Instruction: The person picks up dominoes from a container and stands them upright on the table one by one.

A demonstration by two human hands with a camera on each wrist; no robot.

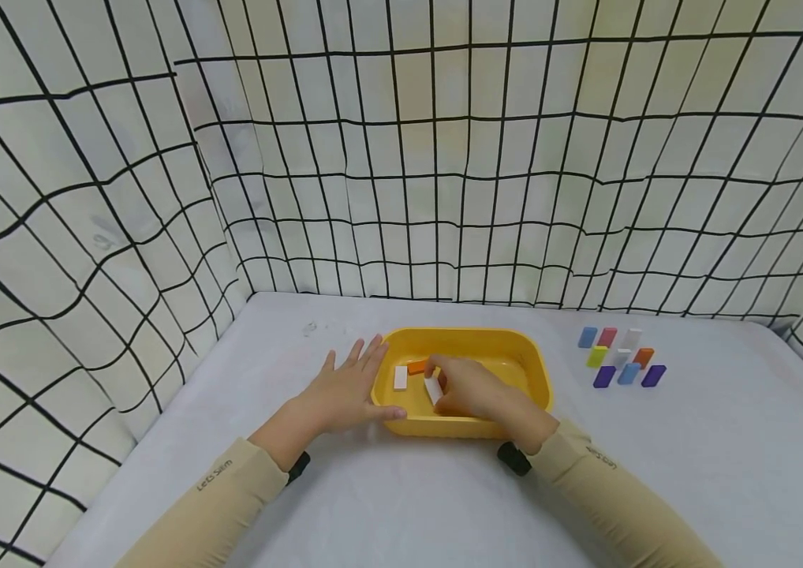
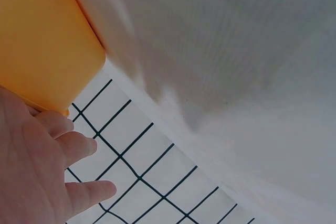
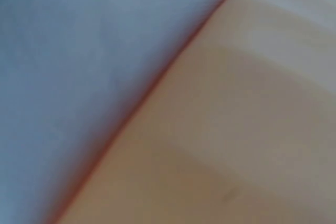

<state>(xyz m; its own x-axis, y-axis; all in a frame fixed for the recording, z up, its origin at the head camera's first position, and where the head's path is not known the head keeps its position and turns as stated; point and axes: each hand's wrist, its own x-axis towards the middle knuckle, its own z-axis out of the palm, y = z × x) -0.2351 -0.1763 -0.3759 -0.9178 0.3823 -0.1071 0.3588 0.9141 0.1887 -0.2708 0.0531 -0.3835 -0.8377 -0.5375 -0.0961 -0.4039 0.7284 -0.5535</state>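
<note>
A yellow plastic tray (image 1: 444, 427) stands on the white table in the head view. My right hand (image 1: 471, 386) reaches into it and pinches a small white block (image 1: 433, 390) between thumb and fingers. Left of that, a second white block (image 1: 401, 378) lies on the tray floor, with an orange block (image 1: 416, 368) behind it, partly covered by the right hand. My left hand (image 1: 346, 397) rests at the tray's left rim, fingers spread and straight. The left wrist view shows this hand (image 2: 34, 166) against the tray's outer wall (image 2: 42, 40). In the right wrist view a blurred tray wall (image 3: 226, 129) hides the right hand.
Right of the tray, several small coloured blocks lie in rows, among them a lime one (image 1: 596, 356), an orange one (image 1: 644, 358) and a purple one (image 1: 653, 376). Black netting (image 1: 468, 175) over white sheeting encloses the table's back and sides.
</note>
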